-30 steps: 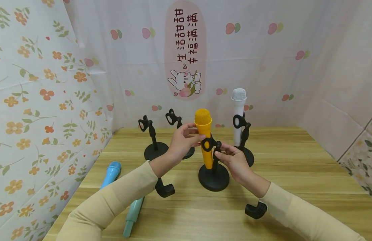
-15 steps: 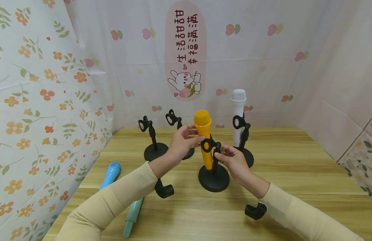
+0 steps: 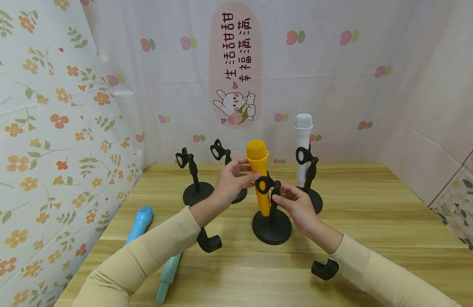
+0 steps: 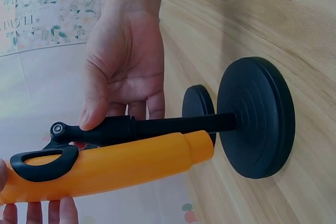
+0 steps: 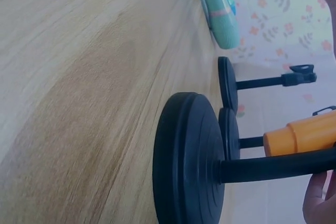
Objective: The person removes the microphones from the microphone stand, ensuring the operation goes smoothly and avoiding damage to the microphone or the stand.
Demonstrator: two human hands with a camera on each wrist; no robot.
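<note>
In the head view, a yellow microphone (image 3: 263, 202) sits in the clip ring of a black desktop stand (image 3: 272, 230), its mesh head up and slightly tilted left. My left hand (image 3: 233, 181) grips the microphone's upper handle, thumb in front, just above the clip. On the right, my right hand (image 3: 299, 209) pinches the upper pole of the same stand, below the clip joint. The left wrist view shows the right thumb (image 4: 94, 106) on the pole and the yellow handle (image 4: 142, 158) running beside it. The microphone's lower end hangs close over the round base (image 4: 257, 119).
Behind right, a white microphone (image 3: 302, 136) stands in another black stand (image 3: 315, 200). Two stands without microphones, one at left (image 3: 198, 192) and one partly behind my left hand (image 3: 242, 194), are at the back. Blue (image 3: 141, 221) and green (image 3: 169, 273) microphones lie at left, partly under my sleeve.
The yellow microphone's head has shifted very slightly left and down since a second ago. Both hands keep their holds in nearly the same places.
</note>
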